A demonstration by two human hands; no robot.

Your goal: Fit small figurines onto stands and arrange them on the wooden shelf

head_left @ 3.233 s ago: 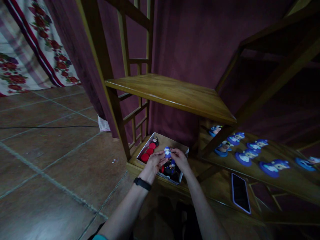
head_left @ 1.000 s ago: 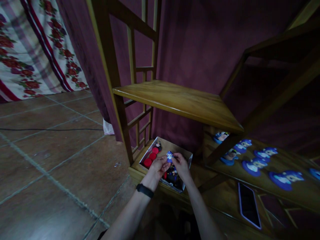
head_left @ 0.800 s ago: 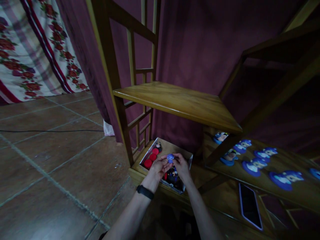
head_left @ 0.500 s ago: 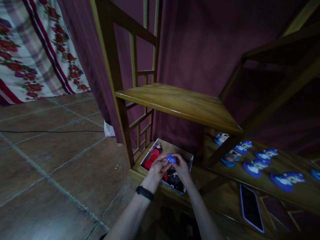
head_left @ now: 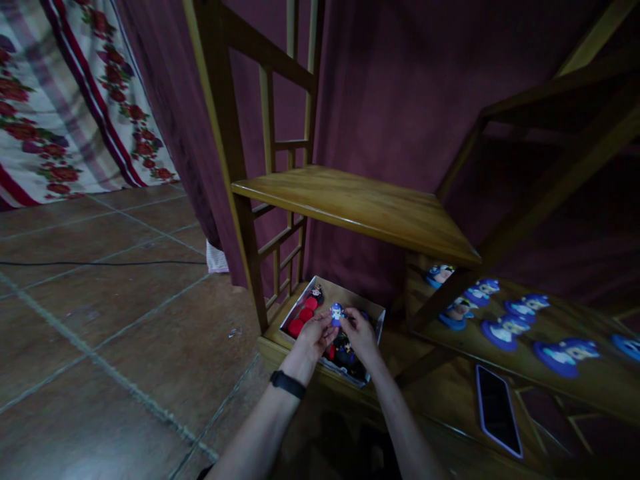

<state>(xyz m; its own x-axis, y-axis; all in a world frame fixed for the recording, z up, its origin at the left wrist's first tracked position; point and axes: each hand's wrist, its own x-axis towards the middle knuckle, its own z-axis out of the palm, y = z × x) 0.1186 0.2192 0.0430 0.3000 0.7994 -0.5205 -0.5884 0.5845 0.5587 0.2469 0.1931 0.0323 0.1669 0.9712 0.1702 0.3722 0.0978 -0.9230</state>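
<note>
1. Behind everything, a plum-coloured fabric curtain [head_left: 380, 120]; below to the left, a brown tiled floor [head_left: 125, 333], away from the work.
2. In front, a yellow-brown wooden shelf unit [head_left: 220, 120] with latticed side; jutting over the work, its glossy board [head_left: 350, 197], a likely limit on lifting straight up.
3. To the right, a low wooden shelf [head_left: 600, 387], partly masked by a slanting-looking wooden post [head_left: 440, 300], an obstacle between there and the hands.
4. Under the board, a shallow white-edged cardboard box [head_left: 345, 293], probably set close to keep its contents within reach.
5. Beyond the right forearm, a dark-screened phone with lilac edging [head_left: 499, 408], face up.
6. Both hands over the box: left hand [head_left: 315, 335] with fingertips curled beneath, right hand [head_left: 361, 333] pinching from the side; a shared light grip, presumably because of the small size.
7. On the low shelf, blue-and-white figurines on round bases [head_left: 565, 357], apparently upright and spaced apart, perhaps to avoid knocking.
8. In the box, red round pieces [head_left: 296, 327] along the left wall, plus dark jumbled figurines [head_left: 345, 353], partly hidden by the hands.
9. Between the fingertips, above the box, a tiny blue-and-white figurine [head_left: 337, 315], head up, front towards the camera, seemingly for a clear look.
</note>
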